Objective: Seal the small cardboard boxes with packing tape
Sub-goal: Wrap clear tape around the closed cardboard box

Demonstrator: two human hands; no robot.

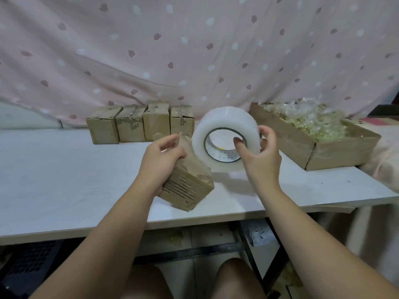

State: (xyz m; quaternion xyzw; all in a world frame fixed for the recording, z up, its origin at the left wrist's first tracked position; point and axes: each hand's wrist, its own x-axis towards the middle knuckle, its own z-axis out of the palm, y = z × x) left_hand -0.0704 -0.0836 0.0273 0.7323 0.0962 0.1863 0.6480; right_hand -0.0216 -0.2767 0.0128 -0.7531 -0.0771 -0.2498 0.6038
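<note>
The left hand [160,157] grips a small brown cardboard box [190,182], fingers and thumb curled round its upper end, holding it tilted with its lower part at the white table [64,169] near the front edge. The right hand [260,154] holds a large roll of clear packing tape [224,126] upright just beside the box, thumb hooked in the core and fingers curled over the rim. Four more small brown cardboard boxes [140,125] stand in a row at the back before a pink spotted cloth [194,50], and an open cardboard tray of crinkled plastic packets [313,134] sits at the right.

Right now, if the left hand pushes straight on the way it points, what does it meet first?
Probably the rightmost box of the back row: the left hand, gripping the small cardboard box, points toward it. The tape roll sits close beside that line, and depth is unclear.
</note>
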